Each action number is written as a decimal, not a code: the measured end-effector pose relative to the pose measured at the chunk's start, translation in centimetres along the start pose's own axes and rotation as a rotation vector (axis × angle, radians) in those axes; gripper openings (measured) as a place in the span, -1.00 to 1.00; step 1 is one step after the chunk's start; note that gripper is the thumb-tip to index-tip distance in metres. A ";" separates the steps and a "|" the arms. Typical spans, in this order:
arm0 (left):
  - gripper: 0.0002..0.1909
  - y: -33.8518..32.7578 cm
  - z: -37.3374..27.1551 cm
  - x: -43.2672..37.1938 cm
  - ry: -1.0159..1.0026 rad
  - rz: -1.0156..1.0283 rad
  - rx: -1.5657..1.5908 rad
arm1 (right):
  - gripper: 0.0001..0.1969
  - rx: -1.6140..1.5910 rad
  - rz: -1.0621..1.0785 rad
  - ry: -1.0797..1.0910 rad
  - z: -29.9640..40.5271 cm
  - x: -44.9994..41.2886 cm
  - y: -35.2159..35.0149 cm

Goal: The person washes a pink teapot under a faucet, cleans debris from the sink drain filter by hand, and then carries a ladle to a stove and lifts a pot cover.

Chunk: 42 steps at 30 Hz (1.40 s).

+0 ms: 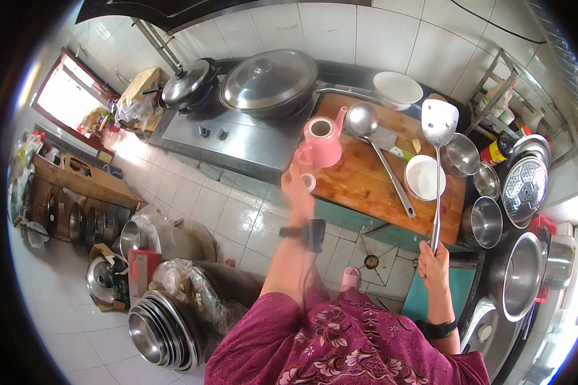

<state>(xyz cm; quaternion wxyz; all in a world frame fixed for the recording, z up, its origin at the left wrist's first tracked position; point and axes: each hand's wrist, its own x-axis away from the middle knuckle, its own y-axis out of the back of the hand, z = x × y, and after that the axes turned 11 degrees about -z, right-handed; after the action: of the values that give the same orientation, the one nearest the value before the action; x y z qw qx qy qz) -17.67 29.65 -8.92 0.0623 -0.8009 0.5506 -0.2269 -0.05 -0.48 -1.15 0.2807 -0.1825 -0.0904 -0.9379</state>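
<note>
A pink teapot without its lid stands at the left end of the wooden cutting board. My left hand, slightly blurred, is just below the teapot's handle, with a small round whitish lid at its fingers; whether it touches the handle is unclear. My right hand grips the long handle of a metal spatula, held up over the board's right side. A steel ladle lies on the board, beside a cleaver and a white bowl, partly behind the spatula handle.
A lidded wok and a lidded pan sit on the gas stove. Another white bowl is behind the board. Several steel bowls and a large basin line the right counter. Stacked basins stand lower left.
</note>
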 end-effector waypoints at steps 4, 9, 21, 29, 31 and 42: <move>-0.72 -0.8 4.1 -1.6 -0.392 -0.233 -0.238 | -0.79 0.035 0.032 0.061 -0.2 -0.4 1.1; -0.72 -2.5 3.8 0.2 -0.362 -0.230 -0.156 | -0.81 0.092 0.006 0.063 0.0 -0.6 2.4; -0.76 10.9 -3.0 -8.9 -0.249 -0.052 -0.333 | -0.86 0.348 0.268 0.218 1.9 -0.2 -4.8; -0.78 27.5 -11.5 -17.6 -0.112 0.009 -0.589 | -0.90 0.135 0.637 0.147 4.2 2.5 -21.3; -0.76 29.4 -13.2 -19.7 -0.095 -0.046 -0.640 | -0.91 0.156 0.649 0.233 4.4 3.0 -26.4; -0.54 31.3 -27.1 -36.4 -0.225 -0.067 -0.488 | -0.80 0.194 0.607 0.000 6.7 2.5 -43.3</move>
<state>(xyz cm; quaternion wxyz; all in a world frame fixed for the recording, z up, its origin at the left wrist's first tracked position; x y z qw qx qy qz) -66.67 54.74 -6.52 -0.0793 -0.8301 0.5519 0.0008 -24.31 35.86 3.06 0.5637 -0.1735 -0.1208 -0.7984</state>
